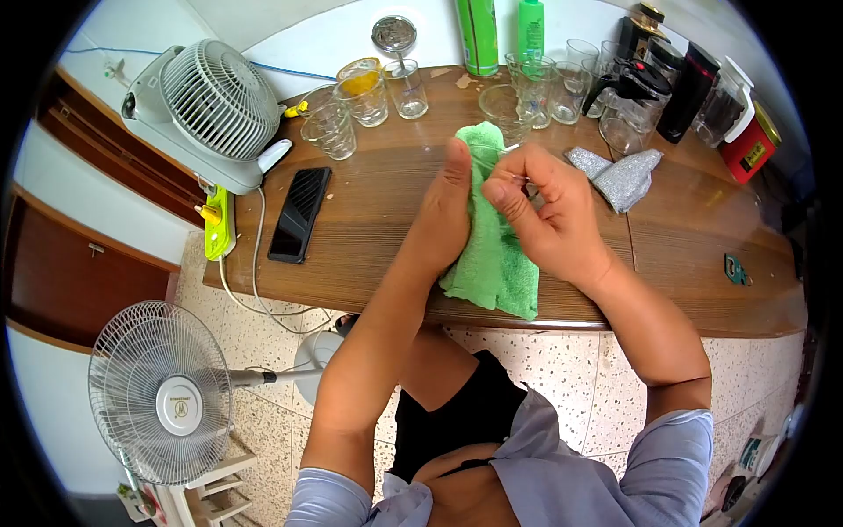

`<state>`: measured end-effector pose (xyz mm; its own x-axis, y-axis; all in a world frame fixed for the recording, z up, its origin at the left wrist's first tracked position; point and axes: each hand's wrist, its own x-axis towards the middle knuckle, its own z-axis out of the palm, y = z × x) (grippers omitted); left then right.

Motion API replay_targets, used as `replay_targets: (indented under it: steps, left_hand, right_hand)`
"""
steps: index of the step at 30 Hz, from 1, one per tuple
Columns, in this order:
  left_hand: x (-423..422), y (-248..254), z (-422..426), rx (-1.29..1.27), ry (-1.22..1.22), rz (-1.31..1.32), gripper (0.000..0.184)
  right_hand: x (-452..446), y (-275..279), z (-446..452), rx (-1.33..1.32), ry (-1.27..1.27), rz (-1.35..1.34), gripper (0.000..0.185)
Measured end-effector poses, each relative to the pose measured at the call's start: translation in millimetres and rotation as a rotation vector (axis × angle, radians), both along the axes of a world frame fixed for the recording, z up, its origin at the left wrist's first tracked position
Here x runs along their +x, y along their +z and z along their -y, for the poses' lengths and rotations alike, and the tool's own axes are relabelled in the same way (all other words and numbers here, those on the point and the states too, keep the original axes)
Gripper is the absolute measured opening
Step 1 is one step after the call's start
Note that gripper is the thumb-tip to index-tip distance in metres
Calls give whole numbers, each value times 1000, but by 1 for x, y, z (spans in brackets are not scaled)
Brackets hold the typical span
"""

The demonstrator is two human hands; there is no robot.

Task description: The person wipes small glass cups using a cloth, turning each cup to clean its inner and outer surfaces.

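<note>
A green cloth [492,255] hangs from my left hand [443,211], which is closed around its left side with the thumb pointing up. My right hand [553,206] is at the cloth's right side, thumb and forefinger pinched together. Something thin and clear shows at those fingertips, too small to name. Just beyond the cloth's upper end is a clear glass [505,104], partly hidden by it; I cannot tell whether it is held or standing. A silvery glitter cloth [622,180] lies on the table right of my right hand.
On the wooden table [378,220] are glass cups [329,132], drinking glasses [536,92], a coffee pot [628,110], a black phone [300,215], a green bottle [531,35] and a red tin [751,145]. A small fan [219,101] stands left; a larger fan [162,395] is below.
</note>
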<state>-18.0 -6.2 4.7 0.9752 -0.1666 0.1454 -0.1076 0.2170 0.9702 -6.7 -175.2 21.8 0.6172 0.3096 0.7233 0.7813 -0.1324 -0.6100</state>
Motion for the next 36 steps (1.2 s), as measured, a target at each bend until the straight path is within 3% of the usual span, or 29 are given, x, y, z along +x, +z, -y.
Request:
replay_targets:
  steps: [4, 10, 13, 15, 19, 22, 25, 28, 34, 36]
  left_hand:
    - [-10, 21, 3, -282, -66, -250, 78]
    - [12, -6, -15, -594, -277, -422, 61]
    - [8, -6, -12, -615, -330, -433, 65]
    - [8, -4, -16, -475, -410, -363, 71]
    - [4, 1, -17, -356, -460, -209, 85]
    - [6, 2, -3, -182, -99, -165, 91]
    - [15, -10, 5, -36, 82, 36, 93]
    - [17, -15, 3, -46, 94, 57, 94]
    - [13, -9, -10, -239, -38, -227, 94]
    - [10, -1, -9, -314, -65, -266, 85]
  right_hand:
    - [-2, 4, 1, -6, 72, 98, 16]
    - [-1, 11, 1, -2, 170, 280, 16]
    - [-2, 17, 3, -3, 169, 274, 17]
    - [2, 17, 10, -50, 148, 269, 22]
    - [7, 18, 7, -10, 4, 247, 13]
    - [6, 16, 5, -42, -94, 166, 13]
    - [4, 7, -2, -71, -105, 103, 18]
    - [0, 7, -4, -129, -96, 148, 20]
    - [-5, 9, -1, -142, -12, 51, 29]
    - [-5, 8, -2, -122, 43, 68, 35]
